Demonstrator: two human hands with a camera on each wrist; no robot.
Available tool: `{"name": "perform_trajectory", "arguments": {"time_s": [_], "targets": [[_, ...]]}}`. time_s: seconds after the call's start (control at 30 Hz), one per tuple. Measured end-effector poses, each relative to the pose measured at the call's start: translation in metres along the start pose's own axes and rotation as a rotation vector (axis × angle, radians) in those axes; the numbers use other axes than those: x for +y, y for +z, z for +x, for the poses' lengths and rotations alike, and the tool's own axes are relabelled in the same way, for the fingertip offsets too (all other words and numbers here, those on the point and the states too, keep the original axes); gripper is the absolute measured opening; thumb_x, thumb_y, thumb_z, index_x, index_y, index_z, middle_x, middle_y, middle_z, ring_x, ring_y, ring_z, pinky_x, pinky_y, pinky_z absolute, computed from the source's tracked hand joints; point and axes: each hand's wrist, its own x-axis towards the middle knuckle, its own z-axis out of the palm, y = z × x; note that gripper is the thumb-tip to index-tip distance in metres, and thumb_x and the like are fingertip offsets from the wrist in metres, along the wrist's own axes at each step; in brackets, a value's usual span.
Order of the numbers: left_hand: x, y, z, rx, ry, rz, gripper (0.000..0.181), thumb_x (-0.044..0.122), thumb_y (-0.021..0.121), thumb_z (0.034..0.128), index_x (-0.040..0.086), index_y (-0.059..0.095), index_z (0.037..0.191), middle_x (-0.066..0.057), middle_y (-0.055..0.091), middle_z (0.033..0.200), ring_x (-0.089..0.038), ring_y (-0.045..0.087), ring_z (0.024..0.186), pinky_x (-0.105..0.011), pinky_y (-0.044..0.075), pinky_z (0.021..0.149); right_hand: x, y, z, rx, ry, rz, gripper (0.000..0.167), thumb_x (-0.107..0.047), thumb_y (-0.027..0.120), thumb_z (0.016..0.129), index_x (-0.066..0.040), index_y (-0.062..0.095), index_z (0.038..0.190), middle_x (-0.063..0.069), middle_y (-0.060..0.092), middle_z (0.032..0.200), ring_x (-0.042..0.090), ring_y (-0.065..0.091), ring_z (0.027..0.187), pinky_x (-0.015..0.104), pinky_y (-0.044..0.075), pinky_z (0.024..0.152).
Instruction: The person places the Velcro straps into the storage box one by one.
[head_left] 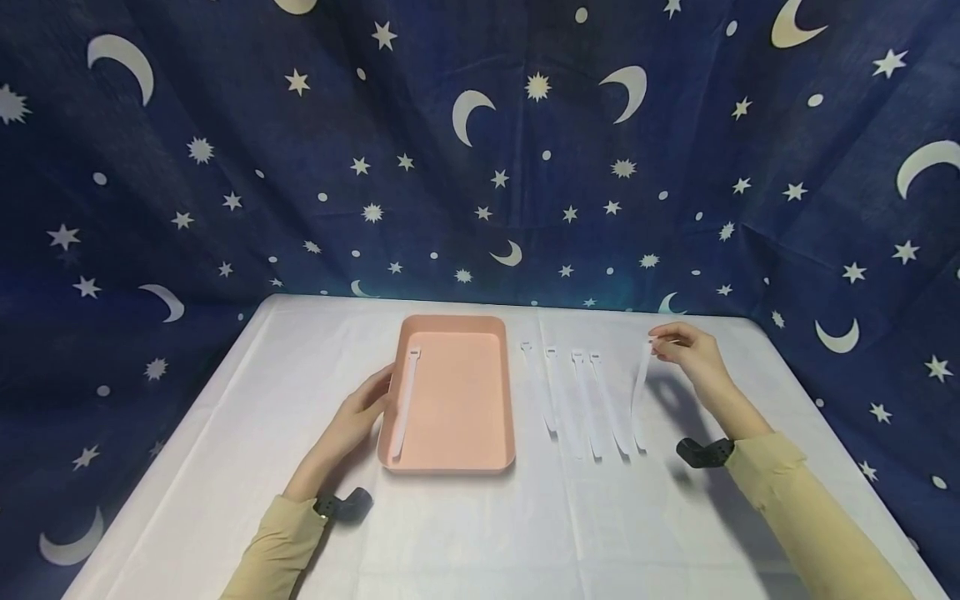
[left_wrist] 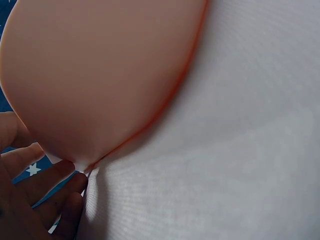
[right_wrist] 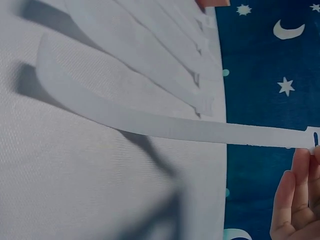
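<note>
A shallow pink tray [head_left: 456,400] stands on the table, with one white strap with a slotted head [head_left: 407,404] lying lengthwise along its left side. My left hand [head_left: 360,414] touches the tray's left side with loosely spread fingers [left_wrist: 55,177]. Over the right of the table, my right hand [head_left: 693,362] pinches another white strap [right_wrist: 170,126] near its slotted head. That strap hangs down and curves, with its lower end close to the tablecloth. Between tray and right hand, several more white straps [head_left: 585,400] lie side by side, slotted heads toward the far edge.
A white cloth [head_left: 465,533] covers the table. Behind the far edge hangs a dark blue curtain [head_left: 427,183] with moons and stars. Each wrist wears a black camera, one on the left [head_left: 352,506] and one on the right [head_left: 705,452].
</note>
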Motion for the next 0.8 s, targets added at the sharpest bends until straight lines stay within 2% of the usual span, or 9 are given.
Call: {"name": "perform_trajectory", "arguments": {"time_s": [0.17,0.4,0.8], "targets": [[0.0,0.0,0.0,-0.002,0.0,0.006,0.053,0.028,0.045,0.1021,0.017,0.029,0.152,-0.015,0.034,0.155,-0.037,0.031,0.144,-0.058,0.025,0.118,-0.005,-0.004,-0.004,0.006,-0.003,0.008,0.014,-0.006,0.057,0.094,-0.014,0.066,0.102,-0.022,0.065,0.083,-0.005,0.063,0.076,0.011,0.056,0.07],[0.0,0.0,0.0,-0.003,-0.011,0.004,0.054,0.029,0.045,0.1023,0.018,0.028,0.152,-0.015,0.034,0.155,-0.038,0.03,0.144,-0.059,0.025,0.117,-0.007,-0.007,-0.01,0.015,-0.001,0.116,0.015,-0.003,0.06,0.093,-0.014,0.068,0.097,-0.017,0.067,0.082,-0.002,0.064,0.074,0.011,0.056,0.068],[0.002,0.0,0.0,-0.002,-0.008,-0.016,0.053,0.028,0.046,0.102,0.019,0.029,0.152,-0.014,0.035,0.155,-0.037,0.032,0.143,-0.057,0.026,0.118,-0.008,-0.015,-0.023,0.007,-0.061,0.248,0.016,0.0,0.06,0.092,-0.013,0.069,0.096,-0.012,0.069,0.086,0.0,0.066,0.075,0.01,0.056,0.07]]}}
